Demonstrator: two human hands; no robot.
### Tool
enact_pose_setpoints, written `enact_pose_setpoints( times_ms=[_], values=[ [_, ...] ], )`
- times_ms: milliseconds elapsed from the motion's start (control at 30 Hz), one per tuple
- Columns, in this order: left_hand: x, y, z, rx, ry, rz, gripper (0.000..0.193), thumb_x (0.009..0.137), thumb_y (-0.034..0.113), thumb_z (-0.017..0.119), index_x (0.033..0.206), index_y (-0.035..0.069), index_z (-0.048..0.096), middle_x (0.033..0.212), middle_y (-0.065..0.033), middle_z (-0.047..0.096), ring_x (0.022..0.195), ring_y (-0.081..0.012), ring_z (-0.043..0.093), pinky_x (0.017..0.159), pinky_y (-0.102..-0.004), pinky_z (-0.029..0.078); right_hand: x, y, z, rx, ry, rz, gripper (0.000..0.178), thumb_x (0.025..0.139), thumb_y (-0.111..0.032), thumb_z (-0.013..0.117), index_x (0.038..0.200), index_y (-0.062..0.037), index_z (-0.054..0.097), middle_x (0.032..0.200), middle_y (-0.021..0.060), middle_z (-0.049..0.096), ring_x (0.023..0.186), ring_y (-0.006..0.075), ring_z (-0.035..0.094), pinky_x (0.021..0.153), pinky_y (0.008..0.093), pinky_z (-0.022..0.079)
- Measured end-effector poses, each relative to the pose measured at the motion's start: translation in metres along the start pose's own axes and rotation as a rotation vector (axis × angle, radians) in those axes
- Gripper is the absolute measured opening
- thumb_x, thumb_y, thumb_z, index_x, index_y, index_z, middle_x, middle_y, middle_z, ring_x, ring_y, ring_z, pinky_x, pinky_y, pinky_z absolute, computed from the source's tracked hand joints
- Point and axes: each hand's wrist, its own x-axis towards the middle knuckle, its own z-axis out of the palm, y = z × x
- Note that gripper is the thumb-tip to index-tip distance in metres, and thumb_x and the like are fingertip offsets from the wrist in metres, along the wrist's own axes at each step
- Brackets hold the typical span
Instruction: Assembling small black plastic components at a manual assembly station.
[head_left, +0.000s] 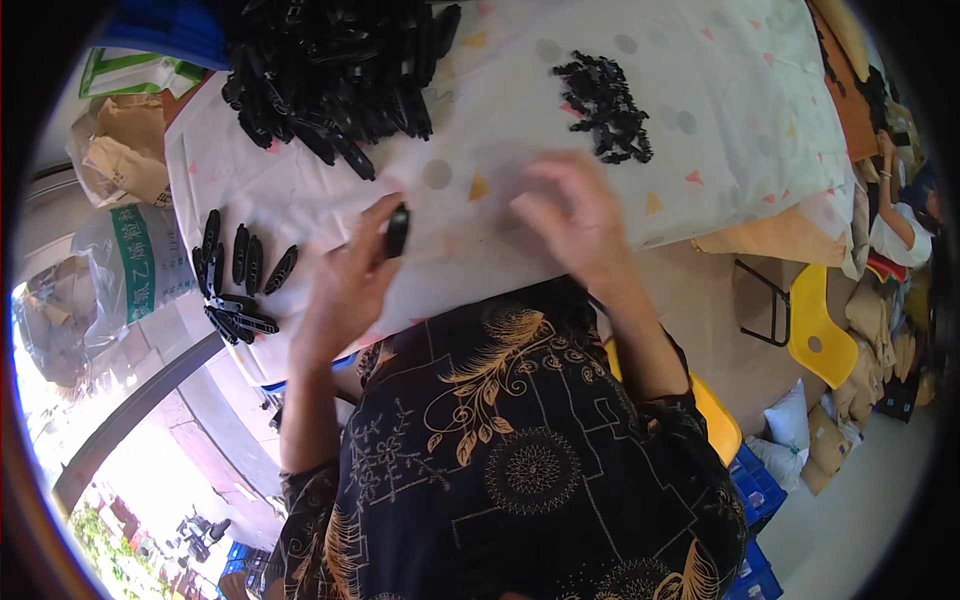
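Note:
My left hand (345, 285) is closed on a black oval plastic part (397, 231), held upright between thumb and fingers just above the table's near edge. To its right hovers my right hand (580, 215), its fingers curled and smeared by motion, so whether anything is in them cannot be made out. A big heap of long black plastic parts (330, 80) lies at the far left of the table. Farther right is a small pile of tiny black pieces (605, 110). Several similar oval black parts (240, 270) lie loosely grouped left of my left hand.
A pale cloth with coloured shapes covers the table (720, 110). Brown paper bags (125, 150) and a clear plastic bag (120, 270) stand off its left edge. On the right are a yellow chair (820, 325), sacks (785, 430) and another person (900, 230). Blue crates (755, 490) sit behind me.

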Motion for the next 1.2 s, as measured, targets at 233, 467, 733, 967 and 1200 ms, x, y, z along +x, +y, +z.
enact_pose_setpoints(
  times_ms=[233, 467, 733, 967, 1200],
  values=[
    [0.023, 0.013, -0.032, 0.413, 0.232, 0.184, 0.031, 0.079, 0.015, 0.065, 0.109, 0.01, 0.06, 0.097, -0.0109, 0.061, 0.097, -0.0309, 0.058, 0.078, -0.0402, 0.047, 0.022, 0.053, -0.048, -0.869, 0.128, 0.029, 0.016, 0.077, -0.022, 0.072, 0.086, -0.0119, 0.062, 0.083, 0.0018, 0.056, 0.081, 0.0249, 0.053, 0.069, 0.0387, 0.039],
    [0.112, 0.02, 0.006, 0.509, 0.418, 0.162, 0.035, 0.074, 0.03, 0.073, 0.092, 0.004, 0.058, 0.087, -0.0122, 0.061, 0.076, -0.0305, 0.064, 0.061, -0.0418, 0.05, 0.026, 0.051, -0.044, -0.813, 0.072, -0.006, 0.019, 0.073, -0.016, 0.073, 0.084, -0.0114, 0.059, 0.083, 0.0015, 0.055, 0.082, 0.0246, 0.053, 0.071, 0.0391, 0.039],
    [0.115, 0.017, 0.006, 0.654, 0.433, 0.178, 0.019, 0.074, 0.013, 0.063, 0.091, 0.005, 0.057, 0.092, -0.0098, 0.057, 0.082, -0.0306, 0.062, 0.065, -0.0416, 0.052, 0.032, 0.061, -0.048, -0.672, 0.067, -0.068, 0.023, 0.069, -0.008, 0.074, 0.082, -0.0079, 0.056, 0.076, 0.0039, 0.056, 0.073, 0.0231, 0.054, 0.065, 0.0344, 0.042],
    [0.094, -0.007, 0.002, 0.255, 0.51, 0.205, 0.019, 0.077, 0.009, 0.064, 0.095, 0.007, 0.058, 0.091, -0.008, 0.06, 0.078, -0.0262, 0.062, 0.069, -0.0354, 0.052, 0.037, 0.034, -0.039, 0.385, 0.245, 0.453, 0.009, 0.085, -0.009, 0.066, 0.089, -0.0044, 0.06, 0.083, 0.0048, 0.064, 0.067, 0.0118, 0.059, 0.06, 0.0258, 0.047],
    [0.071, -0.01, 0.02, -1.176, 0.001, 0.097, 0.009, 0.093, 0.011, 0.054, 0.101, 0.007, 0.054, 0.103, -0.0126, 0.066, 0.083, -0.0156, 0.064, 0.069, -0.0242, 0.05, 0.032, 0.0, 0.005, 1.032, -0.016, 0.601, 0.007, 0.086, -0.002, 0.061, 0.093, -0.0028, 0.059, 0.085, 0.0085, 0.065, 0.072, 0.0138, 0.063, 0.064, 0.0251, 0.051]
  ],
)
